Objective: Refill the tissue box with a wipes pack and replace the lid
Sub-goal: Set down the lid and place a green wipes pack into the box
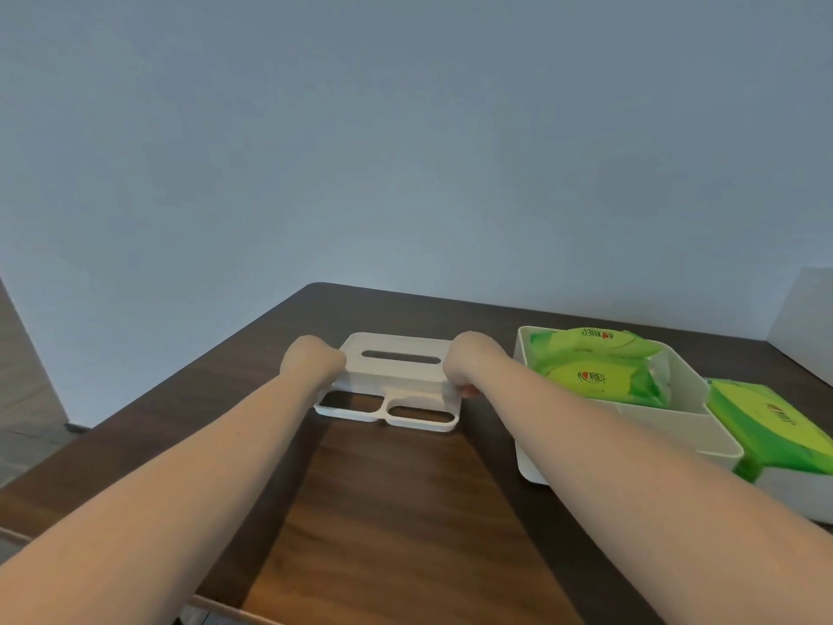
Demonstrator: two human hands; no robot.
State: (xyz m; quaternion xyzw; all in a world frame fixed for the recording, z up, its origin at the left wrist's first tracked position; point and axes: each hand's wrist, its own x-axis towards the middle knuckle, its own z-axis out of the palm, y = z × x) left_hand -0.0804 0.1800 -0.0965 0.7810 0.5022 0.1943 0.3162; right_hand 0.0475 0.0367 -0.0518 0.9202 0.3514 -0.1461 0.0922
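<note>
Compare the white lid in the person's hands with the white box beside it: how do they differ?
The lid is shallow, with a slot on top; the box is deeper and open-topped. The lid is gripped at both ends by the left hand and right hand; the box stands untouched. The box holds green packs. Both are white plastic.

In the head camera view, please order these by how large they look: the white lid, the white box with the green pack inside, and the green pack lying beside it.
1. white box, clearly the largest.
2. and 3. white lid and loose green pack: they look alike; the pack is cut off by the frame edge and nearer, so I cannot rank them.
</note>
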